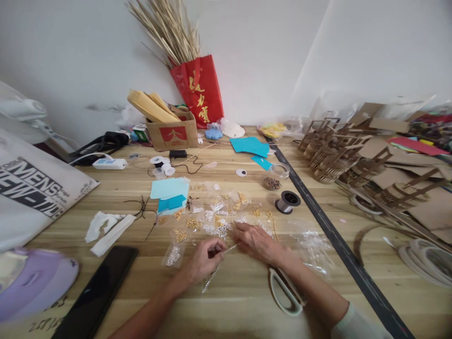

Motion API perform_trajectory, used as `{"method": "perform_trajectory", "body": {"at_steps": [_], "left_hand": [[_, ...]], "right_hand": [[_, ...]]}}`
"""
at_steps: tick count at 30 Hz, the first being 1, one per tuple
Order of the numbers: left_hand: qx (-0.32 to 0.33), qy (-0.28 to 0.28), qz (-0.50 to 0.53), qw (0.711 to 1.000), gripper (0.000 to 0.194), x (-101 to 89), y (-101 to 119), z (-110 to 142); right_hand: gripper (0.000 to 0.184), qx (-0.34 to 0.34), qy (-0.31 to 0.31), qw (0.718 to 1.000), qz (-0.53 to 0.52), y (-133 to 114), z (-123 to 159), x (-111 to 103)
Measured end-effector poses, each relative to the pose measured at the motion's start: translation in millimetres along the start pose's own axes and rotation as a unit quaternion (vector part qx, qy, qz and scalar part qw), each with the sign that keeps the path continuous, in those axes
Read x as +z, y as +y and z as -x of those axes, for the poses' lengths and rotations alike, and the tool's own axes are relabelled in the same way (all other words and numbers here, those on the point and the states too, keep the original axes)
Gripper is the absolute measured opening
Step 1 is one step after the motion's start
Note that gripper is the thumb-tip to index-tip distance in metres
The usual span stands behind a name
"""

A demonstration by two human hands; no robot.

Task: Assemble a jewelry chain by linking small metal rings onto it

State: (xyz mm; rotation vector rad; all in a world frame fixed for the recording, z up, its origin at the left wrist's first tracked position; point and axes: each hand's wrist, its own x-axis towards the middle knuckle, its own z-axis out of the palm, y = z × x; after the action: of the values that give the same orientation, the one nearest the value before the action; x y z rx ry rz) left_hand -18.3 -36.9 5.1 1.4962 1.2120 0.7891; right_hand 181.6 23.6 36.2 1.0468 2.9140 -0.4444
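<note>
1. The thin silver chain [231, 248] is found above the wooden table [219, 310], near its front. Its upper part is stretched between the two hands, and its lower part hangs under the left hand [207, 258]. If this loose part is caught or pulled, the chain could be twisted.

2. By the left hand, the chain is pinched narrowly between thumb and finger. Because so little is held, a slip could easily be caused by a small pull.

3. The right hand [256, 240] is curled at the upper end of the chain. Its fingertips are hidden, so it cannot be told whether anything is gripped by them.

4. Just beyond the right hand, loose clear beads [221, 230] are spread. By a careless knuckle they could be scattered, or mixed with the gold-coloured findings [193, 223] near them.

5. If a tiny piece is dropped, it could be lost among the clear plastic bags [314, 252], since both are shiny and pale.

6. A white scissors handle [273, 286] is lying close under the right forearm. It could be knocked if the arm is drawn back; where the blades are pointed is not shown.
</note>
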Motion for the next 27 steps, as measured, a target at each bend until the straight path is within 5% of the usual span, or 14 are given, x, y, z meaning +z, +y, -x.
{"method": "perform_trajectory", "body": {"at_steps": [7, 16, 27], "left_hand": [[-0.014, -0.021, 0.008, 1.0, 0.013, -13.1, 3, 2], [-0.052, -0.054, 0.097, 0.992, 0.016, -17.6, -3, 4], [-0.084, -0.07, 0.084, 0.99, 0.023, -19.9, -2, 4]], "right_hand": [[0.012, 0.0, 0.004, 0.995, -0.096, 15, 7, -18], [0.012, 0.035, -0.023, 0.997, -0.066, 15, 14, -24], [0.015, 0.089, -0.006, 0.991, 0.098, -19, 0, 9]]}}
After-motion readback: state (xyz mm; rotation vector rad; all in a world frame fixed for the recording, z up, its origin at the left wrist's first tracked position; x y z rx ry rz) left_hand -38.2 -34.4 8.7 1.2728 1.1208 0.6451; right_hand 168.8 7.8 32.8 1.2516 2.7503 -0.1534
